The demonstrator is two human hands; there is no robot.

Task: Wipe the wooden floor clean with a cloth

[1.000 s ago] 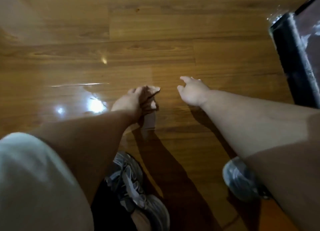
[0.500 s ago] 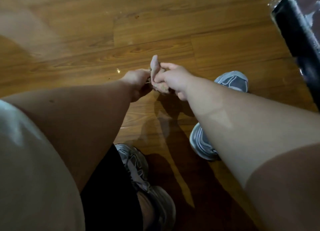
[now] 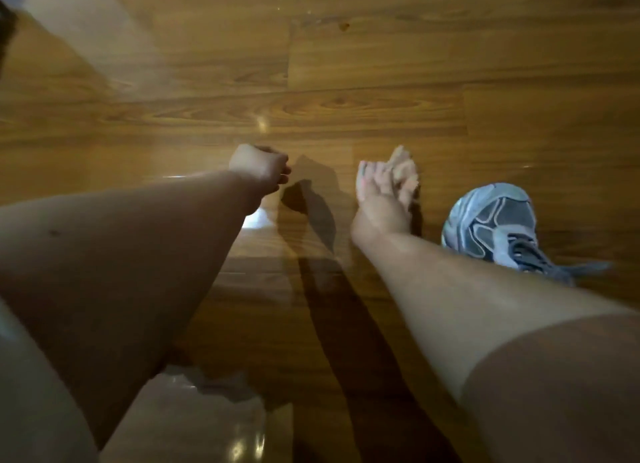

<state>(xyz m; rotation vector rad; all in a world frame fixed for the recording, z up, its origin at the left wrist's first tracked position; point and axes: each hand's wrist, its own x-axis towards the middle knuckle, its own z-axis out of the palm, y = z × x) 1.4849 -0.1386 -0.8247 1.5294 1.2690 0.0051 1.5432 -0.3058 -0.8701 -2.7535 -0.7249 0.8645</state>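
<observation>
One bunched cloth [image 3: 404, 171] sits in the right hand [image 3: 381, 199], fingers [image 3: 372, 176] curled round it; left hand [image 3: 259, 166] fisted.

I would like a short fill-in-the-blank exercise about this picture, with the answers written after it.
1. The crumpled cloth is gripped by the person's ____ hand.
2. The left hand is curled into a fist and holds ____.
3. To the right of the cloth, a grey ____ stands on the wooden floor.

Missing words: right (the right hand); nothing; shoe.
</observation>
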